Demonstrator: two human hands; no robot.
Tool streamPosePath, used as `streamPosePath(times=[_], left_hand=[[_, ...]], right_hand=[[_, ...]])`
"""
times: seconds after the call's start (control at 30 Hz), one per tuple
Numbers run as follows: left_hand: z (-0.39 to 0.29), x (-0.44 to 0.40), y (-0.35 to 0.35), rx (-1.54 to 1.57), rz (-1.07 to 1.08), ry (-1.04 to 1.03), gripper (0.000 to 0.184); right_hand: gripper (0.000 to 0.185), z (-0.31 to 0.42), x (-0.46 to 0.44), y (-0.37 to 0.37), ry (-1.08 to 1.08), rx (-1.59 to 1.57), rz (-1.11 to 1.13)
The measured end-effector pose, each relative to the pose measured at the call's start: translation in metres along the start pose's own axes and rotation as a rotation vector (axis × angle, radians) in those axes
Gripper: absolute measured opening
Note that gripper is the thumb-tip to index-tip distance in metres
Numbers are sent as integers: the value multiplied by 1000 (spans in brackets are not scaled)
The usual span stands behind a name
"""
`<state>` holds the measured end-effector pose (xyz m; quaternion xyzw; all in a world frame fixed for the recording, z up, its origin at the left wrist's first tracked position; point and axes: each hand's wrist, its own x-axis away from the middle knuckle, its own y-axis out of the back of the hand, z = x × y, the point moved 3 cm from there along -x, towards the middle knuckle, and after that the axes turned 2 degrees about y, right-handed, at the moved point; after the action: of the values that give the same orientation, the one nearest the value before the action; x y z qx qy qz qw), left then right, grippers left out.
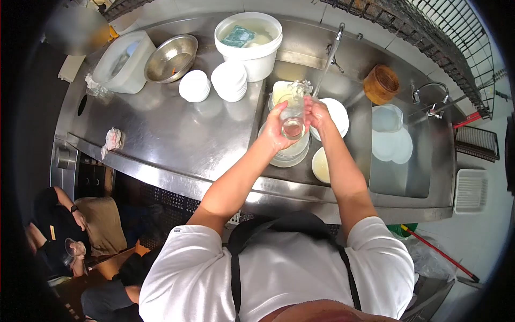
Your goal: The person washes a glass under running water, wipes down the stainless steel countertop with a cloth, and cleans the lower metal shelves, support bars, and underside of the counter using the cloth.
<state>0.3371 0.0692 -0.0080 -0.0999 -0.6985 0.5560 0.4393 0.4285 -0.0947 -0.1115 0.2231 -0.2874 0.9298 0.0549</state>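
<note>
A clear drinking glass is tilted over the left sink basin, its round end towards me. My left hand is wrapped round its side. Close against the glass on the other side is my right hand, fingers loosely cupped; whether they touch it I cannot tell. Water splashes at the far end of the glass, below the tap. Under my hands stand stacked plates and a squarish dish. White plates lie behind my right wrist, and a bowl sits nearer the front.
Stacks of white bowls, a white bucket, a metal bowl and a plastic tub stand on the counter. A crumpled cloth lies near its edge. White plates fill the right basin. People sit lower left.
</note>
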Motion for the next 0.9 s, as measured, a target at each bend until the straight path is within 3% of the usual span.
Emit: streamPosePath(times=[0.1, 0.2, 0.27, 0.3, 0.4, 0.43, 0.47, 0.53, 0.63, 0.73, 0.83, 0.9], left_hand=[[8, 14, 43, 142, -98, 33, 54], [45, 45, 60, 55, -134, 183, 67], [55, 63, 69, 44, 26, 221, 79], [55, 73, 74, 69, 54, 203, 85], [59, 114, 79, 90, -119, 29, 86], [58, 120, 92, 63, -119, -5, 79], [55, 123, 102, 89, -74, -68, 76], [67, 130, 125, 133, 3, -141, 70], [85, 147, 121, 264, 31, -315, 64], [100, 163, 114, 449, 52, -485, 70], [110, 178, 104, 610, 60, -598, 78], [104, 182, 105, 692, 124, -704, 79]], right_hand=[[20, 16, 6, 15, 28, -93, -72], [50, 57, 5, 19, 34, -114, -293], [66, 81, -35, 39, 54, -205, -162], [72, 93, -47, 34, 53, -184, -282], [92, 122, -87, 34, 64, -194, -198], [95, 127, -100, 33, 128, -246, -246], [98, 134, -127, 44, 109, -363, -114], [87, 143, -136, 39, 202, -507, -364], [79, 137, -80, -7, 347, -171, -466], [80, 134, -63, -17, 798, 629, -350], [86, 125, -78, -8, 1097, 1357, -177], [86, 129, -73, 6, 935, 1416, -259]])
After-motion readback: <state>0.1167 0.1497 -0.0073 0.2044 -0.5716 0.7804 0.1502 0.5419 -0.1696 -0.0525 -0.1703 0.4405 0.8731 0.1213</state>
